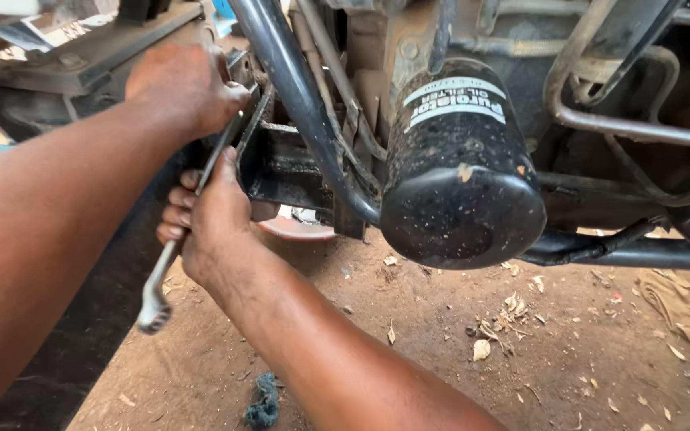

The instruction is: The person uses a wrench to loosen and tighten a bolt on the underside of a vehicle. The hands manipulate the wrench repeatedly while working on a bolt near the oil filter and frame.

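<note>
a long metal spanner [189, 207] is gripped by the right hand [205, 219], its fingers [176, 215] wrapped tight around the shaft, ring end hanging low over the ground. the upper end is steadied by the left hand [185, 84], fingers closed against it by a dark frame bracket [281, 164]. a black cylindrical oil filter [457, 168] is seen just to the right, behind a bent steel tube [297, 88]. below, bare reddish dirt ground [561, 359] is strewn with dry leaf bits and a blue rag [263, 401].
</note>
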